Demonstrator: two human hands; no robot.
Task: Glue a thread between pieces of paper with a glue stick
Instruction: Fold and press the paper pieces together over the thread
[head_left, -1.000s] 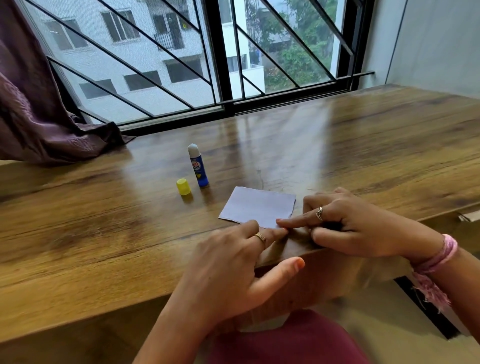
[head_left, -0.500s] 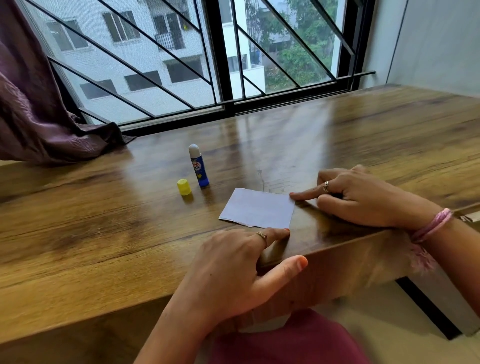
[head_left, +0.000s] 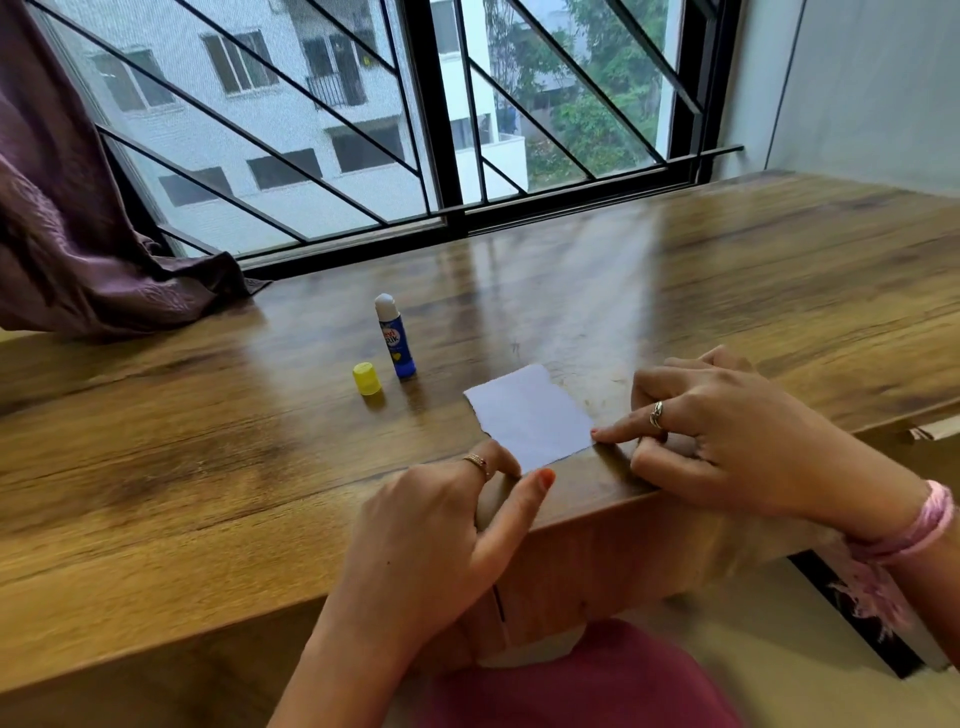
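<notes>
Brown wood makes up the big shiny table (head_left: 208, 467), and a small pale square piece of paper (head_left: 530, 418) lies flat near its front edge. The left hand (head_left: 441, 530) touches the paper's near corner with a fingertip and thumb, fingers loose and holding nothing, while the right hand (head_left: 711, 431) presses its straight pointing finger on the paper's right corner, the other fingers curled under. The blue glue stick (head_left: 395, 338) stands open, away from the paper, beside its little yellow cap (head_left: 366, 378).
</notes>
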